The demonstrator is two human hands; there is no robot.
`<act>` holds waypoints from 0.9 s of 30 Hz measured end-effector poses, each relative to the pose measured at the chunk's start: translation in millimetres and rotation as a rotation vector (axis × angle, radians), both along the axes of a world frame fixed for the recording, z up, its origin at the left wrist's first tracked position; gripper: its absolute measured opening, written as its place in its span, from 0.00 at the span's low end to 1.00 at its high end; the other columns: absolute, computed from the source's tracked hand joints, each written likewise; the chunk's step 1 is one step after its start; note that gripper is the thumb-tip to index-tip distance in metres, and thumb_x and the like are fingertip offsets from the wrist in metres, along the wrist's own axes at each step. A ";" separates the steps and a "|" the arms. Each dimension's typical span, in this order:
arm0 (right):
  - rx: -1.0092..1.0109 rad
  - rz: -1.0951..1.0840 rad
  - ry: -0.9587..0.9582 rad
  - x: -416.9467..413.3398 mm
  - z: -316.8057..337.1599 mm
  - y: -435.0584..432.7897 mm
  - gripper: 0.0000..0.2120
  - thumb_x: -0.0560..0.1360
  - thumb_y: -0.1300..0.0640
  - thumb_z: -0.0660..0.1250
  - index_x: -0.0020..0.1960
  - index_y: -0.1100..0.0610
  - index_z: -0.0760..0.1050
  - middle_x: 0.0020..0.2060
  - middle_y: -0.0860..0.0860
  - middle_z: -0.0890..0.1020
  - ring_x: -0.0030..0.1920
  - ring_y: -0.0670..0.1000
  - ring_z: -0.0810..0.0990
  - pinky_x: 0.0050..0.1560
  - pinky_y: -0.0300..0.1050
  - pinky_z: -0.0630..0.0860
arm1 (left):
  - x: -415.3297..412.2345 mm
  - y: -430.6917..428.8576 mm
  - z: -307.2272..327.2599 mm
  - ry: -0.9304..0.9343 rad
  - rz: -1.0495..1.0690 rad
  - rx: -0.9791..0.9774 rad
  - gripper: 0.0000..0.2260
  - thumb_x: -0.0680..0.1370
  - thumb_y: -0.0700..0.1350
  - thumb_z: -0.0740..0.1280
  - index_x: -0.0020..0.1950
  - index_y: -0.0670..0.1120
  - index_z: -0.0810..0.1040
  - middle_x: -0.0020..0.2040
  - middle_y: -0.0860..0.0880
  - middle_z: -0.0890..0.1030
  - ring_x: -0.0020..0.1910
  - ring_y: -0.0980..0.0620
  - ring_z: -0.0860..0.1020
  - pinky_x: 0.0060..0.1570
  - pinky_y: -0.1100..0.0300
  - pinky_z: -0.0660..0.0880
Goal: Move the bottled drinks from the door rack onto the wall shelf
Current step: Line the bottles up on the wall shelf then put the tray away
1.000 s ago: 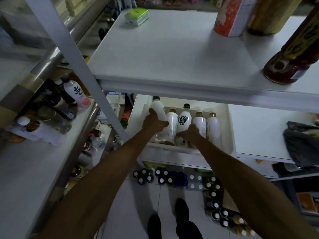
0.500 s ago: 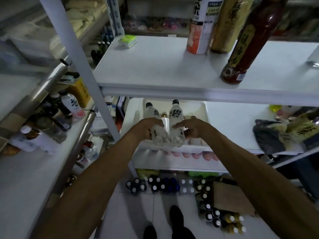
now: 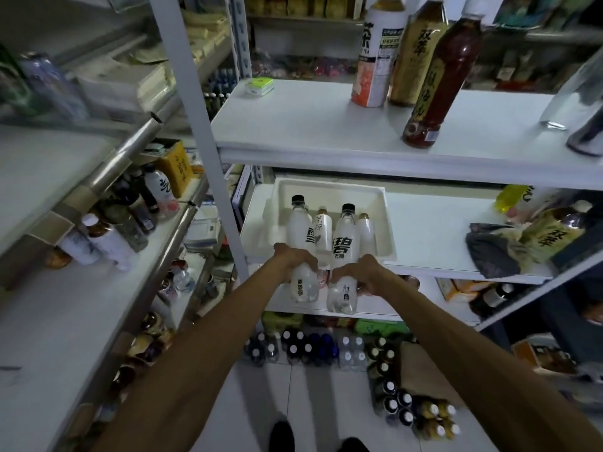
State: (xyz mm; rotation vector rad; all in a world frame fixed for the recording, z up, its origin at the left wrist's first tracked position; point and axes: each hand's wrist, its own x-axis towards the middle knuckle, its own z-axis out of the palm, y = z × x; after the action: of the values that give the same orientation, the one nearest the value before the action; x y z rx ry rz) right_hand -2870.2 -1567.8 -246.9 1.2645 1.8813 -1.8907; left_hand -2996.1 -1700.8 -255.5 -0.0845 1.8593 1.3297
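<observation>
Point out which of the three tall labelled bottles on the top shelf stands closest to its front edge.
The dark red bottle, rightmost; the white bottle and the golden bottle stand side by side further back.

- left black-cap bottle [image 3: 300, 231]: whitish, upright, at the white tray's [image 3: 385, 220] front edge
- right black-cap bottle [image 3: 344, 238]: same, just beside
- gold-cap bottles [image 3: 323, 231]: upright inside the tray

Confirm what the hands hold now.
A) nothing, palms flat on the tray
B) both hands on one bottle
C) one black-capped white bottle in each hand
C: the left hand grips the left black-capped bottle, and the right hand grips the right black-capped bottle.
</observation>
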 end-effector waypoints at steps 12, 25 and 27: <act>0.228 0.036 0.241 101.1 37.4 3.6 0.28 0.55 0.71 0.80 0.47 0.53 0.71 0.41 0.50 0.81 0.41 0.50 0.81 0.42 0.50 0.80 | 127.4 -17.1 35.7 0.147 0.179 0.115 0.37 0.57 0.29 0.76 0.63 0.40 0.67 0.57 0.41 0.77 0.52 0.41 0.77 0.34 0.54 0.78; 0.338 0.169 0.446 115.9 124.3 -61.7 0.37 0.53 0.62 0.84 0.57 0.56 0.70 0.48 0.51 0.80 0.48 0.53 0.80 0.48 0.52 0.81 | 178.4 -97.0 118.3 0.327 0.597 0.366 0.40 0.50 0.27 0.72 0.62 0.43 0.71 0.51 0.43 0.82 0.49 0.39 0.80 0.43 0.39 0.81; 0.302 0.194 0.481 106.0 135.5 -85.3 0.37 0.52 0.61 0.85 0.56 0.56 0.71 0.48 0.52 0.80 0.48 0.54 0.81 0.48 0.54 0.82 | 179.7 -125.1 131.1 0.387 0.644 0.363 0.40 0.52 0.27 0.73 0.63 0.42 0.70 0.51 0.43 0.82 0.49 0.40 0.79 0.44 0.42 0.81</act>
State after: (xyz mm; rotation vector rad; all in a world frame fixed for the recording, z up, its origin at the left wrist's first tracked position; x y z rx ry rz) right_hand -2764.3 -1653.2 -111.4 0.6872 2.5005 -1.9858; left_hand -2816.4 -1825.9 -124.4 -0.2681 1.9452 2.2439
